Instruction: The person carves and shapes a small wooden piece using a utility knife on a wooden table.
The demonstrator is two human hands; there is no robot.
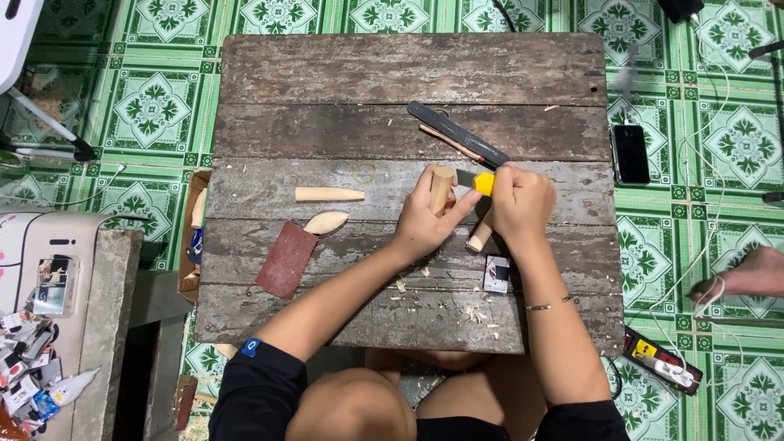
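Head view, looking straight down on a weathered plank table (327, 73) set on green patterned floor tiles.

Left hand (423, 219) is wrapped around a short pale wooden piece (441, 186), held upright near the table's middle, thumb stretched toward the blade. Right hand (518, 200) is closed in a fist on a yellow-handled knife (482, 182); its short blade sits right at the side of the wooden piece. A wooden dowel (479, 237) pokes out below the right hand, resting on the table; can't tell whether the hand grips it.

Just behind the hands lies a long dark file (457, 134) with a thin reddish stick (447, 140) beside it. To the left: a tapered carved peg (329, 193), a leaf-shaped carved piece (325, 222), a reddish-brown sandpaper sheet (286, 259), and a rubber band (364, 172). Wood shavings (457, 309) are scattered by the near edge, near a small dark packet (496, 273). A black phone (630, 153) lies on the floor, right of the table.
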